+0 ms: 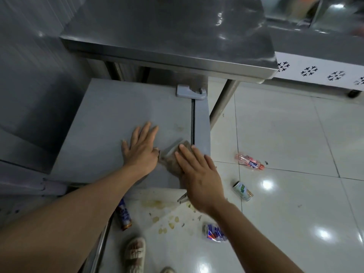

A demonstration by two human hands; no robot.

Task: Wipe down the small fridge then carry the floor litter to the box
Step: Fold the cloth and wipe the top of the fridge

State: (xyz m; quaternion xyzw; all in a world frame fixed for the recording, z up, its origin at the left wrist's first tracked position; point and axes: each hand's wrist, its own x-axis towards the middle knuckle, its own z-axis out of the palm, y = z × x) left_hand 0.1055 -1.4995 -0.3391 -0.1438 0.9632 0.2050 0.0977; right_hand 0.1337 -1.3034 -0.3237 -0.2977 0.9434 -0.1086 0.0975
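Brown cloth [173,158] lies on top of the small fridge [110,119], near its right edge, pinned under my flat, open right hand [199,174]. My left hand [140,147] is spread flat beside it, and its thumb seems to touch the cloth's corner, though blur hides that. If I push further right, the cloth could slide off the edge onto the floor [285,134]. Down there a pink bottle [249,161], a can [242,190] and a crumpled wrapper [213,232] wait, and yellowish stains by my shoe [135,253] could make me slip.
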